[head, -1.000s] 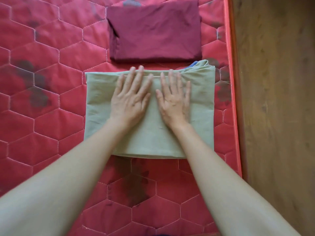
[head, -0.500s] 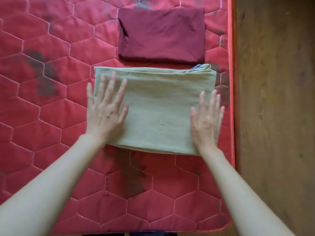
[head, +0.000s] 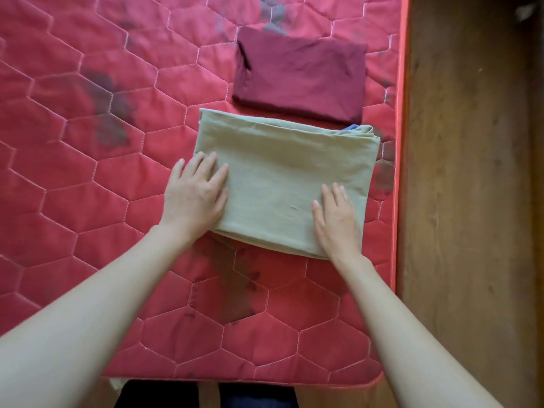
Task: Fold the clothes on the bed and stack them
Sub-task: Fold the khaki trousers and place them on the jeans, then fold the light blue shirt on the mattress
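A folded pale green cloth (head: 282, 175) lies flat on the red quilted mattress (head: 88, 172), near its right side. My left hand (head: 195, 192) rests flat at the cloth's left edge, fingers together, partly on the mattress. My right hand (head: 337, 220) presses flat on the cloth's near right corner. Neither hand grips the fabric. A folded maroon cloth (head: 303, 75) lies just beyond the green one, apart from it. A bit of blue fabric (head: 353, 128) peeks out at the green cloth's far right corner.
The mattress's right edge (head: 400, 142) runs beside a brown wooden floor (head: 471, 201). Its near edge (head: 265, 381) is close to my body. Dark stains mark the quilt left of the cloths and in front of the green one.
My hands slid from the middle of the green cloth out to its left and right sides, then back toward its near edge. The view shifted, so both cloths appear further right.
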`<control>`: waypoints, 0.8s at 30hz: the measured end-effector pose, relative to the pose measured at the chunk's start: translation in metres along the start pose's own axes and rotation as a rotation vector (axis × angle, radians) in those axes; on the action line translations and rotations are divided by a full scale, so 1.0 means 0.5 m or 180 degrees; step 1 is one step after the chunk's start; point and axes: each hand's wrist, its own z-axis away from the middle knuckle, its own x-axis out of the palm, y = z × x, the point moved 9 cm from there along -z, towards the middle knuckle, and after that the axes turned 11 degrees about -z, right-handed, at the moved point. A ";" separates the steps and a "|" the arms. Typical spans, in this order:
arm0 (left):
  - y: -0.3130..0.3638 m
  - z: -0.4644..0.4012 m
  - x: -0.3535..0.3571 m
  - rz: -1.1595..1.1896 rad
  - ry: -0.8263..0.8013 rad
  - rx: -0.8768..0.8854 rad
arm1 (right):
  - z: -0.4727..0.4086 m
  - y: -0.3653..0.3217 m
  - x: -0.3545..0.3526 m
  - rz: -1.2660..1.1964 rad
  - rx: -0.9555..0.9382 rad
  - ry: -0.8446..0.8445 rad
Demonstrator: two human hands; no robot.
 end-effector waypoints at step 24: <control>-0.790 0.761 -0.065 0.0146 -0.0106 -0.2167 | 0.449 -0.977 0.474 0.0151 -0.1970 -0.0323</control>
